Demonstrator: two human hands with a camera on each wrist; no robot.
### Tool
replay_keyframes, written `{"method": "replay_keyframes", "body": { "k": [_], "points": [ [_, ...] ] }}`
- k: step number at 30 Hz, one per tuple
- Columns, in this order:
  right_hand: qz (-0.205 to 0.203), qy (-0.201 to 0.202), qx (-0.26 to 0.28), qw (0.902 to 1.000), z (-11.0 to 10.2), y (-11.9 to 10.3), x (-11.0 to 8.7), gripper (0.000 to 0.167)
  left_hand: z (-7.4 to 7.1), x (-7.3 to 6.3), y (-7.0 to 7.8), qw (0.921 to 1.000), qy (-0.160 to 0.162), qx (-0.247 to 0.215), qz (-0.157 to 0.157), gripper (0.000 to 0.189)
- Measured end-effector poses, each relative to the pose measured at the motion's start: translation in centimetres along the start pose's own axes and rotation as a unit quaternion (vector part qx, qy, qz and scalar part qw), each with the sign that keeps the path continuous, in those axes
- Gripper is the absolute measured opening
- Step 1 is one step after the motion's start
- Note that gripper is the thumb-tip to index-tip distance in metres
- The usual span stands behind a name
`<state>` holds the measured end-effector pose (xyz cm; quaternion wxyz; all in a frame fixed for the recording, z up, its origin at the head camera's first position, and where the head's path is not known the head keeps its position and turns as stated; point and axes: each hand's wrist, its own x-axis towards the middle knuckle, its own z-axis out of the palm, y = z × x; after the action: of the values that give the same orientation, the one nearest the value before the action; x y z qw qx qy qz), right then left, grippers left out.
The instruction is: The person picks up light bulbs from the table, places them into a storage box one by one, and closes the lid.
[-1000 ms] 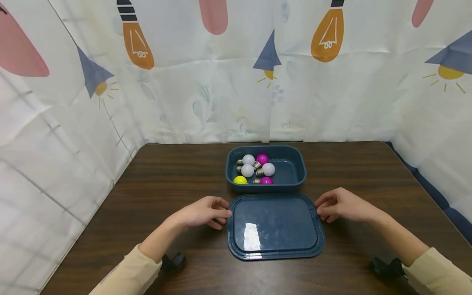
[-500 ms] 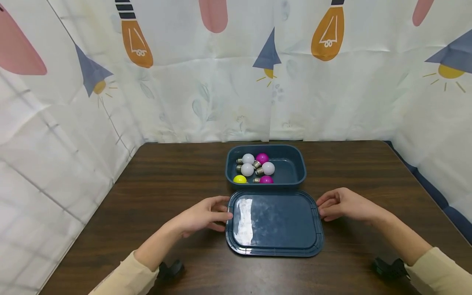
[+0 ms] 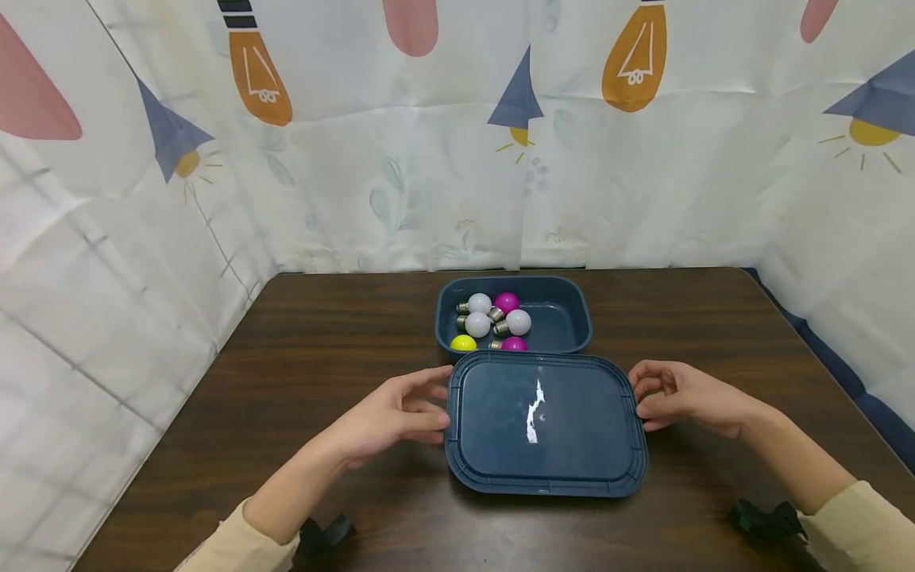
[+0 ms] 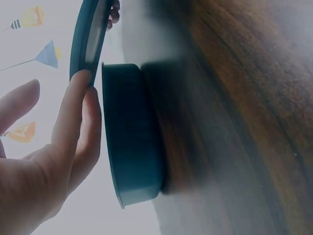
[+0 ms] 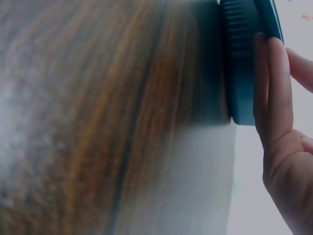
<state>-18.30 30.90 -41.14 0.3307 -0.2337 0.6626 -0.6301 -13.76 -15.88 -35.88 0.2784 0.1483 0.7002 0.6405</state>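
Observation:
My left hand and right hand hold a dark blue rectangular lid by its two short sides. Raised off the table, the lid overlaps the near rim of a matching box in the head view. Inside the box lie several light bulbs: white, magenta and yellow. In the left wrist view the fingers meet the lid's edge, above the level of the box wall. Fingertips touch the lid's rim in the right wrist view, near the box's side.
A dark brown wooden table carries everything. White curtains printed with lamps and bulbs stand behind and at the sides. Black wrist mounts sit below both forearms, near the beige sleeves.
Both hands have taken the lid up off the table. It has moved slightly right and toward the box, now covering part of its near rim. The bulbs stay in place.

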Motion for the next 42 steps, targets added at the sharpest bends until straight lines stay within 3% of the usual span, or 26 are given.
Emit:
{"method": "replay_keyframes", "body": {
  "k": [6, 15, 23, 30, 35, 42],
  "points": [
    [-0.014, -0.019, 0.039, 0.9989, -0.3, -0.6, -0.1, 0.026, -0.4, 0.3, 0.2, 0.9999, 0.006, -0.001, 0.015, 0.072],
    [-0.041, -0.004, 0.022, 0.9989, -1.0, -3.2, 0.5, 0.027, -1.7, 1.1, 0.3, 0.9988, 0.039, -0.003, 0.03, 0.077],
    [-0.045, 0.047, 0.01, 0.9978, -1.2, -5.0, 1.7, 0.027, -2.4, 1.8, 0.6, 0.9956, 0.063, -0.047, 0.051, 0.08],
    [-0.052, 0.1, 0.009, 0.9936, -1.2, -5.3, 2.7, 0.026, -3.2, 2.9, 0.5, 0.9925, 0.092, -0.047, 0.065, 0.069],
    [-0.041, 0.149, -0.033, 0.9875, -1.0, -5.9, 3.4, 0.036, -3.7, 3.9, 0.5, 0.9879, 0.119, -0.067, 0.074, 0.055],
    [-0.031, 0.196, -0.058, 0.9784, -0.8, -6.8, 4.0, 0.046, -4.2, 4.7, 1.1, 0.982, 0.143, -0.086, 0.089, 0.051]
  ]
}}
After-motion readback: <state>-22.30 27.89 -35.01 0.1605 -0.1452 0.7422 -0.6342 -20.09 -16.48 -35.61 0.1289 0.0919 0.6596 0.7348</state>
